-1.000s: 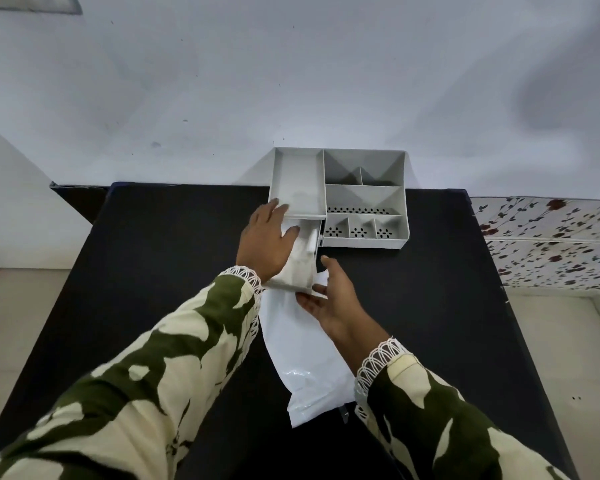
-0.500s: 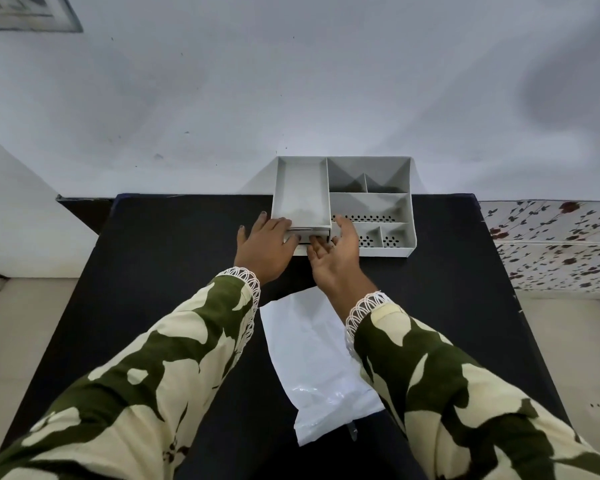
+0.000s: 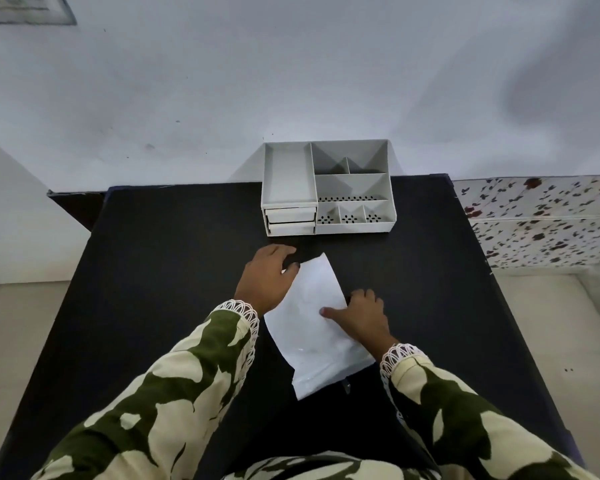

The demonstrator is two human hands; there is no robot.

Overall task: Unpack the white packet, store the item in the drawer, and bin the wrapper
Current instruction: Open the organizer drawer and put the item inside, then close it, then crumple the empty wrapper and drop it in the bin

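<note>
The flat white wrapper (image 3: 312,327) lies on the black table (image 3: 153,271), slanting from the middle toward me. My left hand (image 3: 265,275) rests at its upper left edge, thumb on the wrapper. My right hand (image 3: 361,315) grips its right edge, thumb on top and fingers curled under. The grey desk organiser (image 3: 328,188) stands at the table's far edge, apart from both hands. Its two small drawers (image 3: 291,221) at the lower left front are pushed in flush. The unpacked item is hidden from view.
A white wall rises behind the table. A floral-patterned surface (image 3: 541,220) adjoins the table on the right. Pale floor shows on both sides. Camouflage sleeves cover my forearms near the table's front edge.
The lower drawer, open a second ago, has been pushed shut. Both hands then pulled back from the organiser and came down onto the white wrapper, which has shifted slightly.
</note>
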